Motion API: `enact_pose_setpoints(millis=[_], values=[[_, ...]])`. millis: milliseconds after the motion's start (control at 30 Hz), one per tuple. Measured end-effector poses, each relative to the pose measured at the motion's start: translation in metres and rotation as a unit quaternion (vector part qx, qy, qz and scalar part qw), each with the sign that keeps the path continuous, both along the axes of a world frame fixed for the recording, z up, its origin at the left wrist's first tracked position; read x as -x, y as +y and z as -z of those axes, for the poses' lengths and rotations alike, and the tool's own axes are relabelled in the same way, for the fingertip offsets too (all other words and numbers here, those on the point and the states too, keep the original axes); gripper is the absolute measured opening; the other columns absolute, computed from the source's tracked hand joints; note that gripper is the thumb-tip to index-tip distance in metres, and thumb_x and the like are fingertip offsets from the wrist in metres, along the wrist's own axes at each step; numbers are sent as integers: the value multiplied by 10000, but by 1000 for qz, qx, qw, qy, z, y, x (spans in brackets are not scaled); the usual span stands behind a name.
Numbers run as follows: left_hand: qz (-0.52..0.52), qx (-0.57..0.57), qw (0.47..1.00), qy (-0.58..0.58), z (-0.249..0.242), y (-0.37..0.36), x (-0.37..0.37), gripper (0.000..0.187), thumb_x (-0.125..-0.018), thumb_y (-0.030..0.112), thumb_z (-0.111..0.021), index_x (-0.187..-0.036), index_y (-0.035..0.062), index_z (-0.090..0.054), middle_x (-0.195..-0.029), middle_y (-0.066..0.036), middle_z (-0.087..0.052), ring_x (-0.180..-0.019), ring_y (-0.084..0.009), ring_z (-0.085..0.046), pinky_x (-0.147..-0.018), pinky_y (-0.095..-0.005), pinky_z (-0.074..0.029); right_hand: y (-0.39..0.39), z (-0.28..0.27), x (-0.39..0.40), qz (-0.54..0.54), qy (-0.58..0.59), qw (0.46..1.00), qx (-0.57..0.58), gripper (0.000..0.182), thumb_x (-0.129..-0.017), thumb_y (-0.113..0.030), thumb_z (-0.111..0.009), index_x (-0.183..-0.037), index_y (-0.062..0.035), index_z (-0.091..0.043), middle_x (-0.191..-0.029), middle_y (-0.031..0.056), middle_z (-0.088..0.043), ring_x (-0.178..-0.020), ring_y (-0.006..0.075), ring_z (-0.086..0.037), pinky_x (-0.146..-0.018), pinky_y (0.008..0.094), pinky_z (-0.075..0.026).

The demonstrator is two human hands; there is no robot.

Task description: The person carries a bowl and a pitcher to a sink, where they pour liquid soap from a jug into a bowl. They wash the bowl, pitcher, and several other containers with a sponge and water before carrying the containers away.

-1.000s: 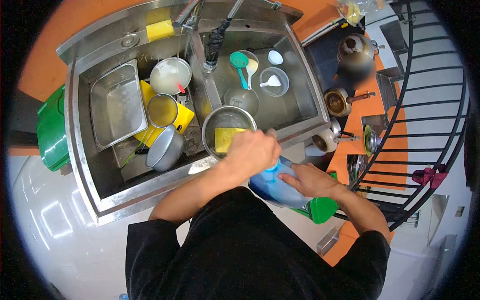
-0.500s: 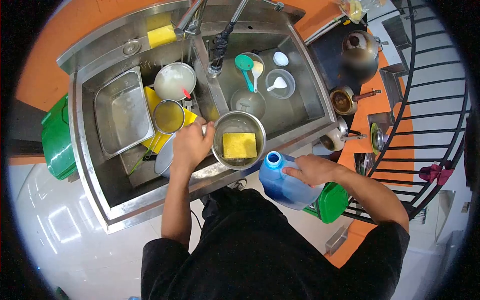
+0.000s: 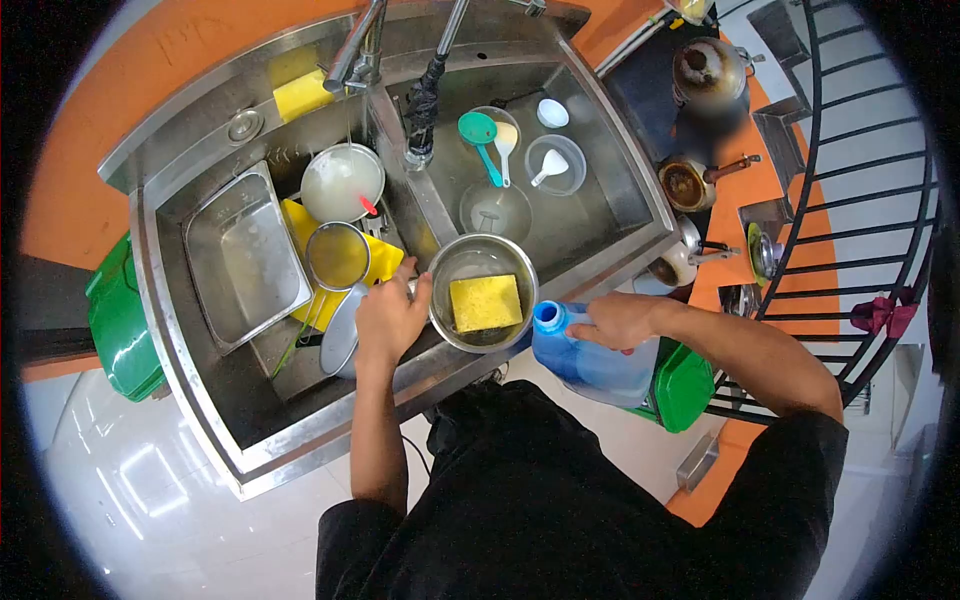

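Note:
My left hand [image 3: 393, 318] is beside the metal saucepan [image 3: 441, 333], thumb and forefinger apart around its handle, the grip loosened. The pan sits at the sink's front rim, where the divider meets it. Inside lies a yellow sponge [image 3: 486, 303]. My right hand [image 3: 622, 322] is closed round the upper part of a translucent blue jug [image 3: 600, 372], just right of the pan. The jug's uncapped mouth points up and toward the pan; some blue liquid shows inside. Left of my left hand are a round strainer [image 3: 338, 256] and a grey oval lid-like piece [image 3: 341, 335].
The left basin holds a steel tray [image 3: 245, 262] and a white bowl [image 3: 342, 183]. In the right basin are a green ladle [image 3: 478, 128], white scoops and clear tubs. Faucets [image 3: 420, 130] stand behind. Pots [image 3: 688, 186] line the right counter, beside a black railing [image 3: 845, 200].
My left hand has loosened from its closed grip on the saucepan handle, and its fingers have spread. The jug has shifted slightly right relative to the pan. The camera view has turned a little.

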State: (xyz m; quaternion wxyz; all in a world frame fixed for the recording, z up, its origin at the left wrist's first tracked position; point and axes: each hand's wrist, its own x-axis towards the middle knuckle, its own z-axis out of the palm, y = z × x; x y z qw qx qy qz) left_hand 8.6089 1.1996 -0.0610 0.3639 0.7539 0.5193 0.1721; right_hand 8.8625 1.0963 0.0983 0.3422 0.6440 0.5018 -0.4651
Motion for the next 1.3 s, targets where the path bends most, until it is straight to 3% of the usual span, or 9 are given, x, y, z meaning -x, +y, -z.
enact_pose_setpoints(millis=[567, 667, 733, 833, 900, 933, 1000, 1133, 1300], values=[[69, 27, 996, 48, 6, 6, -6, 456, -923, 465, -507, -1137, 118, -710, -880, -257, -687, -864, -426, -672, -779, -503, -522, -51, 0, -23, 97, 11, 993, -61, 718, -979, -573, -394, -589, -13, -620, -562, 117, -624, -638, 259, -674, -768, 414, -524], [71, -4, 995, 68, 5, 4, -8, 427, -944, 427, -517, -1139, 92, -696, -838, -240, -689, -822, -412, -675, -744, -489, -526, -87, -5, -38, 158, 10, 984, -83, 701, -949, -621, -430, -709, -1, -653, -571, 103, -627, -651, 250, -682, -755, 410, -533], [45, -19, 998, 50, 1, 0, -7, 442, -949, 428, -511, -1150, 76, -686, -818, -237, -686, -809, -414, -675, -736, -494, -521, -123, 3, -48, 284, 48, 950, -124, 613, -913, -594, -539, -926, 3, -675, -677, 121, -668, -676, 239, -687, -729, 389, -540], [11, -50, 998, 26, 0, -10, -8, 451, -951, 385, -556, -1210, 23, -630, -750, -201, -677, -715, -339, -685, -674, -433, -524, -183, 41, -64, 331, 110, 904, -246, 520, -880, -492, -656, -1111, -26, -654, -804, 129, -695, -685, 207, -678, -665, 365, -539], [-39, -36, 998, -36, -17, -23, -14, 430, -931, 303, -632, -1248, 15, -592, -790, -171, -681, -683, -220, -662, -639, -342, -520, -203, 62, -73, 425, 120, 871, -213, 463, -836, -387, -740, -1141, -48, -661, -875, 120, -698, -713, 179, -667, -662, 339, -536], [-43, -29, 996, -74, -18, -30, -17, 432, -891, 192, -702, -1256, 5, -564, -946, -160, -678, -740, -152, -621, -639, -289, -514, -216, 81, -82, 469, 144, 841, -226, 464, -821, -372, -755, -1144, -53, -663, -865, 108, -697, -721, 172, -663, -676, 339, -537], [-19, -36, 997, -72, -29, -53, -27, 426, -882, 168, -708, -1246, 2, -563, -1023, -164, -663, -787, -168, -624, -655, -300, -521, -246, 128, -100, 525, 171, 800, -235, 466, -806, -357, -770, -1146, -57, -664, -854, 97, -695, -729, 166, -659, -690, 338, -537], [26, 0, 997, -74, -44, -109, -67, 407, -838, 67, -734, -1198, 1, -557, -1099, -148, -628, -887, -205, -633, -709, -316, -538, -288, 267, -141, 486, 153, 792, -336, 404, -728, -217, -768, -1080, -44, -671, -900, 157, -705, -836, 292, -694, -781, 400, -542], [193, 101, 974, -63, -5, -200, -135, 470, -758, 18, -800, -1171, 34, -578, -1134, -121, -585, -1009, -221, -623, -768, -329, -567, -292, 442, -172, 421, 30, 830, -365, 480, -733, -255, -698, -1159, -43, -635, -1024, 199, -690, -956, 397, -658, -871, 470, -526]])
